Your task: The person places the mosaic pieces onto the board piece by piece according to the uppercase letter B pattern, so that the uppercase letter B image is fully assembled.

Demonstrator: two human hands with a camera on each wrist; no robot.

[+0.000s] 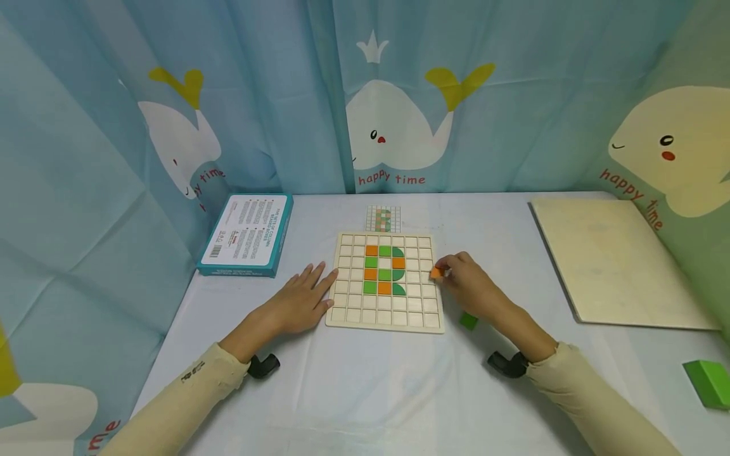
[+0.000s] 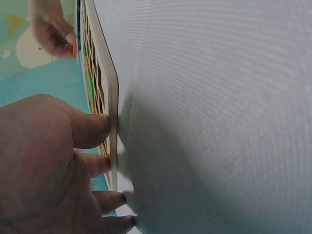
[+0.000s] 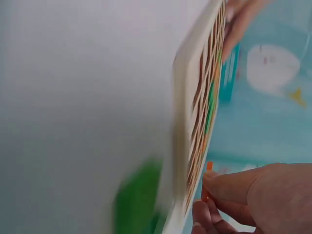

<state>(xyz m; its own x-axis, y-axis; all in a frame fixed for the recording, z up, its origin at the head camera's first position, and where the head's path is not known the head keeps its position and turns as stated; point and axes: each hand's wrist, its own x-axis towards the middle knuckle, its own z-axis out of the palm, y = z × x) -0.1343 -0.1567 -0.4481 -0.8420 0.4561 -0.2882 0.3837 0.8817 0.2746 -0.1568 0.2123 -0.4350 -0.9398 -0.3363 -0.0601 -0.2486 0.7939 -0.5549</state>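
A wooden grid board [image 1: 384,320] lies on the table, its middle squares filled with orange, light green and rounded dark green tiles [image 1: 384,275]. Between thumb and fingers my right hand [image 1: 470,285] pinches an orange tile [image 1: 436,272] at the board's right edge; the right wrist view shows the same orange tile [image 3: 209,166] edge-on. Spread fingers of my left hand [image 1: 299,301] rest along the board's left side, with thumb [image 2: 92,130] and a fingertip touching its rim in the left wrist view. Green tiles [image 1: 469,320] lie on the table just below my right hand.
Behind the board lies a small pattern card [image 1: 383,218] with a coloured grid. A blue and white box [image 1: 245,234] stands at the back left. To the right are a large pale board [image 1: 621,263] and a green block [image 1: 708,384]. A whale-print curtain [image 1: 308,126] closes off the back.
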